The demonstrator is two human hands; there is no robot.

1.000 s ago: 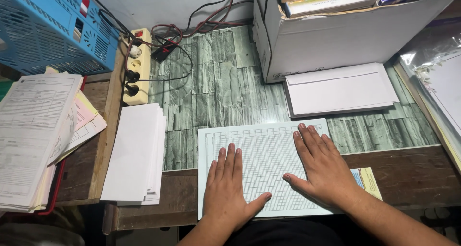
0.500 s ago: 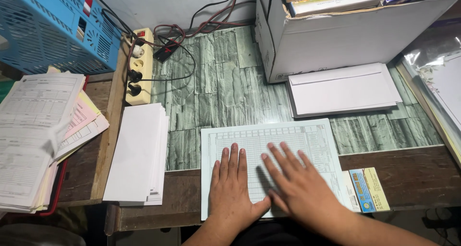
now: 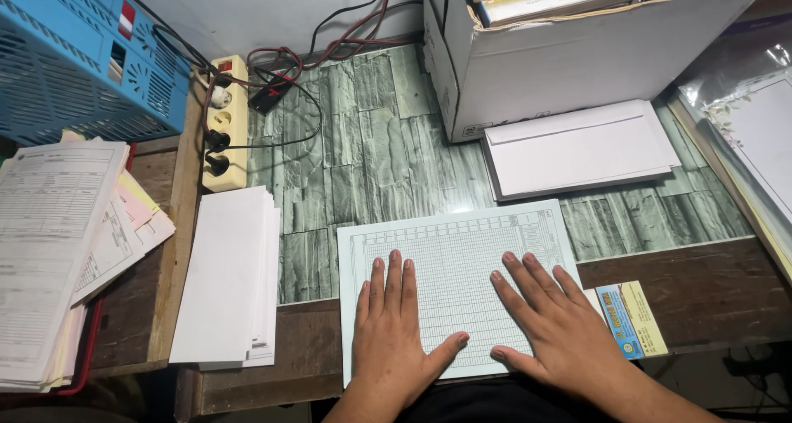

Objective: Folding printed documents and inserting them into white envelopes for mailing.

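The left hand and the right hand both lie flat, palms down, fingers spread and extended away from the person, on a pale sheet of paper printed with a fine ruled grid. Neither hand pinches or grips anything; the thumbs point inward toward each other across a gap of bare paper. The sheet lies near the front edge of the bench, its long axis running left to right and its edges turned slightly, so the right end sits a little farther away than the left. Its far half rests on the green stone-patterned covering, its near half on the dark wooden edge. The hands cover the near half of the sheet, leaving the far strip and the far corners open to view.

To the left of the sheet, just apart from it, lies a stack of long white folded papers, its long axis running near to far. Farther left sits a pile of printed forms. Beyond them stand a blue plastic slatted crate and a cream power strip with black plugs. Far right stands a white cardboard box, with a white envelope stack in front of it. A small yellow and blue card lies just right of the right hand.
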